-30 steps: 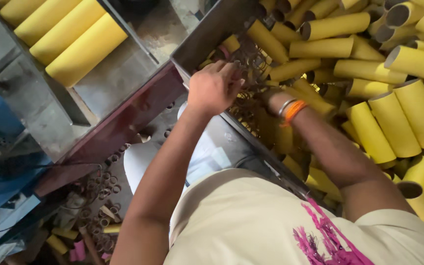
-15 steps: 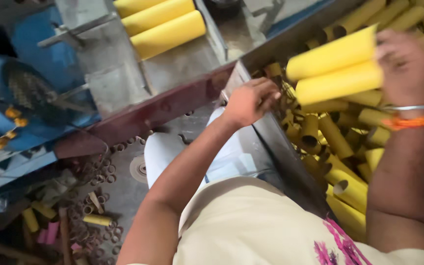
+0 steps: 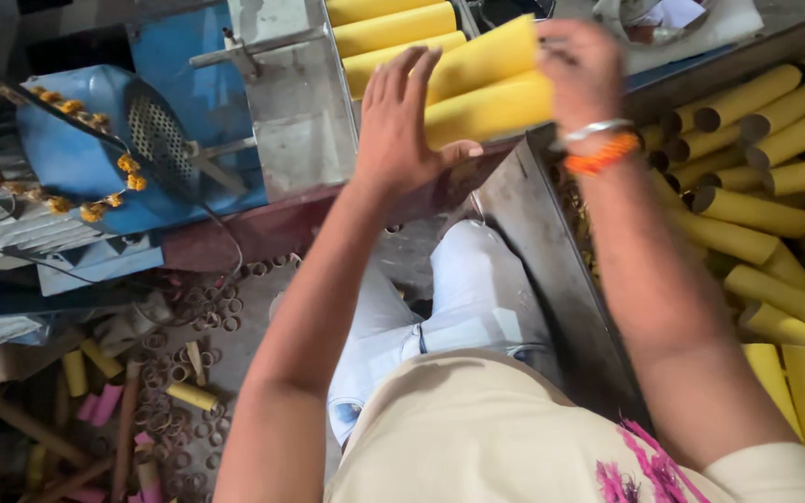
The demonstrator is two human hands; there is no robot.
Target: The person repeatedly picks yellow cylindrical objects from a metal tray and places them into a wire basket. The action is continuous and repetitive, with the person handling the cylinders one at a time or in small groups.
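Scraps of cardboard rings and tube offcuts litter the grey workshop floor beside a blue machine, as a seated person in a cream shirt and pale trousers works over a metal trough. Between both hands they hold two yellow cardboard tubes, stacked one on the other and lying level above the trough's near edge. The left hand presses flat against the tubes' left ends, fingers straight and slightly spread, thumb tucked beneath the lower tube. The right hand, banded at the wrist by a silver bangle and an orange thread, clasps the right ends with fingers curled around them. More yellow tubes lie in a row in the trough just behind, and a loose heap fills the metal bin at the person's right.
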